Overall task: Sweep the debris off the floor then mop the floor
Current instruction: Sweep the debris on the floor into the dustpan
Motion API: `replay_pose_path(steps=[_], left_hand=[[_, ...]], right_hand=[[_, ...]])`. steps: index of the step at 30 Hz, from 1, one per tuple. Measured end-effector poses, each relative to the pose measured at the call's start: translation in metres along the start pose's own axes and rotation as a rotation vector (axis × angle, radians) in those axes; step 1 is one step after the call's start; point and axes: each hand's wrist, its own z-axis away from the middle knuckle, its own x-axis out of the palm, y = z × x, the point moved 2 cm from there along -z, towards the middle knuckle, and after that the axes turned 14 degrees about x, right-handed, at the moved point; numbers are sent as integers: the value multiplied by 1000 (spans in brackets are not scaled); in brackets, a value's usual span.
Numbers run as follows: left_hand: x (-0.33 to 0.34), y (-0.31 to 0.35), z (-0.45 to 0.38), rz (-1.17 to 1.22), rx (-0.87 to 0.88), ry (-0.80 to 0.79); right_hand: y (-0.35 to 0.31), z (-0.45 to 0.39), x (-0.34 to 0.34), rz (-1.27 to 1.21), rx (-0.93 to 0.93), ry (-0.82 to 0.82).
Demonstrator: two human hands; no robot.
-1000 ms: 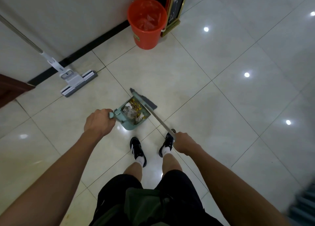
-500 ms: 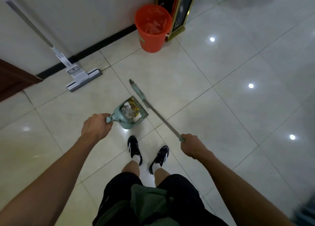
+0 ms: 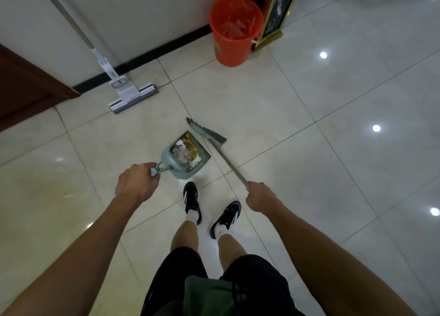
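The person stands in black shorts and black shoes (image 3: 192, 200) on a glossy pale tiled floor (image 3: 333, 172) that mirrors the ceiling lights as bright spots. The left hand (image 3: 137, 184) is curled tight round the handle of a pale green dustpan (image 3: 183, 157), held just ahead of the feet with debris (image 3: 185, 150) heaped inside: crumpled paper, clear wrapping and yellow bits. The right hand (image 3: 260, 197) is closed round the end of a broom (image 3: 214, 144), whose stick slants forward and left so the grey bristles sit just beside the pan's open edge.

Further on, a flat mop (image 3: 133, 96) rests its head on the tiles, its pole leaning up against the white wall (image 3: 142, 17). A black skirting strip runs along the wall's foot. To the left shows a dark brown door (image 3: 28, 89). Farthest off, an orange bin (image 3: 234, 29) lined with a plastic bag stands by the wall, touching a gold-framed black sign (image 3: 276, 13).
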Motion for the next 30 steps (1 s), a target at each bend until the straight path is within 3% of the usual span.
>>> replay_pose_path(steps=[5, 14, 23, 30], left_hand=[[4, 11, 3, -15, 16, 15], [2, 30, 29, 54, -54, 34], [-39, 26, 44, 132, -133, 156], [-69, 32, 43, 180, -149, 273]], right_hand=[[16, 12, 12, -85, -17, -122], [60, 37, 0, -390, 59, -83], [78, 35, -28, -531, 101, -30], [66, 30, -55, -767, 155, -113]])
